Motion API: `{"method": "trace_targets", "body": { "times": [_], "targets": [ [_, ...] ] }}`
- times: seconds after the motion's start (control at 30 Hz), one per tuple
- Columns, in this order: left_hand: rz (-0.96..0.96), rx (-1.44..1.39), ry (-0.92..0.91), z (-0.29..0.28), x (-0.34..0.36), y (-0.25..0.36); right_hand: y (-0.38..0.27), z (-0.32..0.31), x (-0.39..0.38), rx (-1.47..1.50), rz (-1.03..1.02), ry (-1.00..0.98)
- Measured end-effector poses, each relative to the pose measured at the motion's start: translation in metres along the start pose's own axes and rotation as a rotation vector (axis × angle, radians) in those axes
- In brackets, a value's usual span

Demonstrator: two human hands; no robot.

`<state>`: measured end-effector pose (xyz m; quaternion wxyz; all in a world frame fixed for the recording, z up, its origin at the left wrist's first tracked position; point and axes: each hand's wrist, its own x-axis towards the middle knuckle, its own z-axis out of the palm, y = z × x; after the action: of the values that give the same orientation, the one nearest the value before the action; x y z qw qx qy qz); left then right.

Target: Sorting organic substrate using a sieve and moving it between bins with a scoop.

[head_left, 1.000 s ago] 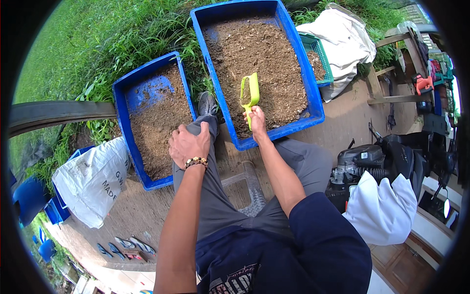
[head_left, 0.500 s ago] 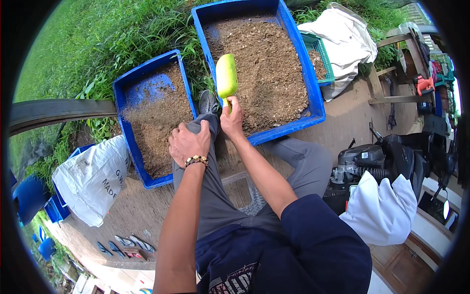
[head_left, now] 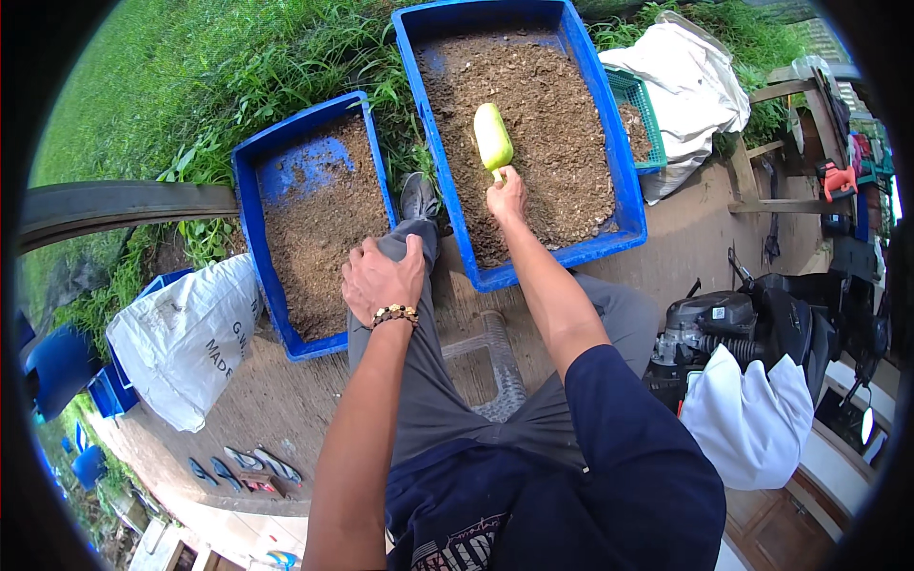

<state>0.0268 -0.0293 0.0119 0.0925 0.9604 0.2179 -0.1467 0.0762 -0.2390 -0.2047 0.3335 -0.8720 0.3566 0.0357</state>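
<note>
My right hand point(head_left: 507, 196) is closed round the handle of a yellow-green scoop point(head_left: 493, 139). It holds the scoop over the larger blue tray point(head_left: 441, 150), which is filled with brown crumbly material point(head_left: 557, 124). Whether the scoop touches that material is hard to tell. My left hand point(head_left: 384, 279) rests on my knee with its fingers apart, holding nothing; a beaded bracelet circles the wrist. Just left of that knee lies a smaller blue tray point(head_left: 252, 211), partly covered with finer brown material point(head_left: 319, 238), and its blue bottom shows at the far end.
Right of the large tray are a green crate point(head_left: 633, 90) and a white sack point(head_left: 676, 86). Another white sack point(head_left: 190, 338) leans at the left. A motorbike point(head_left: 714, 324) with a white cloth point(head_left: 747, 419) stands at right. Slippers point(head_left: 262, 462) lie lower left, and grass borders the far side.
My right hand has moved the scoop rightward, from the gap between the trays to over the large tray's material. My left hand stays on the knee. The view has shifted slightly.
</note>
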Motion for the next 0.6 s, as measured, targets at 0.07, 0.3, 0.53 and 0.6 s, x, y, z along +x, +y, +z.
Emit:
{"method": "trace_targets", "body": {
  "times": [0.07,0.3,0.53,0.6],
  "targets": [
    [0.001,-0.004,0.014,0.002,0.002,-0.005,-0.019,0.001,0.013,0.053,-0.017,0.042],
    [0.051,-0.073,0.033,0.002,0.003,-0.006,-0.061,-0.026,0.1,-0.06,-0.061,0.041],
    [0.086,-0.076,-0.008,-0.002,0.004,0.002,-0.093,-0.043,0.177,-0.226,-0.06,0.008],
    [0.105,-0.097,-0.03,-0.006,0.005,-0.001,-0.104,-0.045,0.194,-0.233,-0.001,0.002]
  ]
}}
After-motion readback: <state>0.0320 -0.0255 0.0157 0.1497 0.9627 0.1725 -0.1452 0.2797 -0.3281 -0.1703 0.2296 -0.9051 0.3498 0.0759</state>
